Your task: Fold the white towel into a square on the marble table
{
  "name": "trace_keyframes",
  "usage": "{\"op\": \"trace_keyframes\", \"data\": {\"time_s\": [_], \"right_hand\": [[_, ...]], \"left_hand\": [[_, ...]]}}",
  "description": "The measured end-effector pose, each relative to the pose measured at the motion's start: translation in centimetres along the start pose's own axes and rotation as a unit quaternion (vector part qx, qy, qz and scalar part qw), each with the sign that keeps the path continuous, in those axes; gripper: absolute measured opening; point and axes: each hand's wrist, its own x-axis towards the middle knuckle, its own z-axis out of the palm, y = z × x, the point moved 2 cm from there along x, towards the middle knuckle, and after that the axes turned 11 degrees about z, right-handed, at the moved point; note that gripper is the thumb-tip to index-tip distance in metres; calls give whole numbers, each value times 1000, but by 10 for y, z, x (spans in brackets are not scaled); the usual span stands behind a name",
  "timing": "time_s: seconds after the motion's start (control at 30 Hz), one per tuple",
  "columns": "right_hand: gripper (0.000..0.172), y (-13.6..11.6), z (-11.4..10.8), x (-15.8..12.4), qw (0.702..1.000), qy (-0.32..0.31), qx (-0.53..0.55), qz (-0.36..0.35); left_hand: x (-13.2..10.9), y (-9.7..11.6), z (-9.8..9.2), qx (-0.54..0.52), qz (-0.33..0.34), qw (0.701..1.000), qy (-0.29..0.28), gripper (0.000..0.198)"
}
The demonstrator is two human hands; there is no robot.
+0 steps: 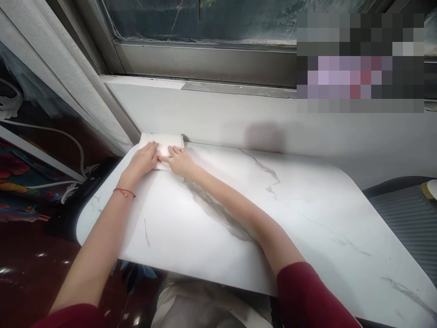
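Cloth (163, 144), in the head view, lies at ten o'clock on the table (218, 259), near the curtain (73, 61). Left hand (143, 159) touches it at eight o'clock; whether it pinches is unclear. Right hand (180, 161), fingers spread out, rests at its four o'clock.

The bare left hand (145, 159) and right hand (179, 161) partly hide the white scallop-edged cloth (165, 139). Coarse pixels (358, 64) mask part of the grey-framed window (205, 60), far right. The view's near edge cuts off both dark red fabric sleeves (307, 291), its left edge a rounded white object (10, 104) too dim to identify
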Motion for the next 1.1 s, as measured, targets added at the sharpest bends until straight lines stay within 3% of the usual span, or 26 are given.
{"op": "trace_keyframes", "data": {"time_s": [0.27, 0.43, 0.6, 0.7, 0.8, 0.93, 1.1], "right_hand": [[52, -38, -10, -14, 999, 16, 2, -49], [49, -75, -26, -47, 993, 22, 7, -115], [42, -101, -58, -97, 985, 22, -26, -172], [43, -111, -70, -129, 977, 31, -61, -201], [47, -119, -72, -156, 969, 55, -96, -223], [52, -117, -65, -174, 970, 34, -148, -188], [56, -88, -55, -166, 978, -12, -182, -98]], "left_hand": [[-12, -9, -40, 32, -122, 992, -3, 29], [-24, -16, -63, -12, -198, 973, -119, 33], [-33, -13, -68, -147, -132, 944, -266, 43], [-37, 9, -68, -221, -88, 902, -361, 40], [-38, 38, -66, -249, -59, 878, -404, 37], [-33, 71, -56, -256, 18, 890, -376, 36], [-23, 88, -36, -259, 82, 940, -207, 33]]}}
